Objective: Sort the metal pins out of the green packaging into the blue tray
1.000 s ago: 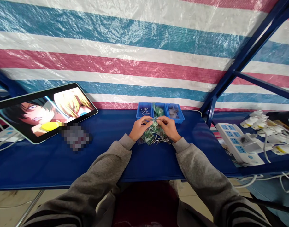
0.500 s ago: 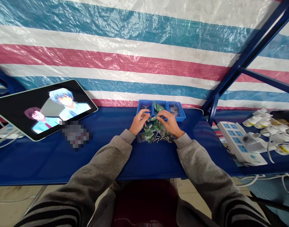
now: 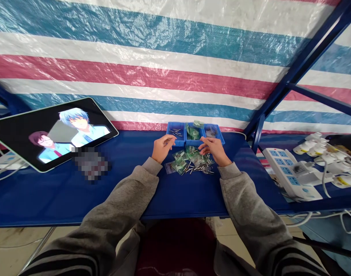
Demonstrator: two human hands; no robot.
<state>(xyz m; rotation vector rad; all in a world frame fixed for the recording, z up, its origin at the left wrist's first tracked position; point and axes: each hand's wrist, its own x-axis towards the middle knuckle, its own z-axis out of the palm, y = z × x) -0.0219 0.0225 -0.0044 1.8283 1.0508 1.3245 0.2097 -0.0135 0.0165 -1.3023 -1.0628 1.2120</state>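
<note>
Three joined blue bins (image 3: pixel 185 143) stand at the back of the blue table. The left bin holds thin metal pieces (image 3: pixel 176 132), the middle one green plastic bags (image 3: pixel 192 131), the right one clear bags (image 3: pixel 210 132). In front of them lies a pile of small green bags (image 3: pixel 179 162) and loose metal pieces (image 3: pixel 199 167). My left hand (image 3: pixel 163 147) is beside the left bin, fingers curled together; anything between them is too small to make out. My right hand (image 3: pixel 214 148) hovers over the right edge of the pile, fingers apart and holding nothing.
A tablet (image 3: pixel 59 134) showing a cartoon leans at the left, beside a pixelated patch. On the right are a white power strip (image 3: pixel 287 172), plugs and white bottles (image 3: pixel 310 145). A blue metal frame (image 3: pixel 281 90) rises at the right, before a striped sheet (image 3: pixel 164 73).
My hands have moved apart, left hand to the left and right hand to the right. The green bag between them is gone from my fingers, and a bag now rests atop the middle bin's back edge.
</note>
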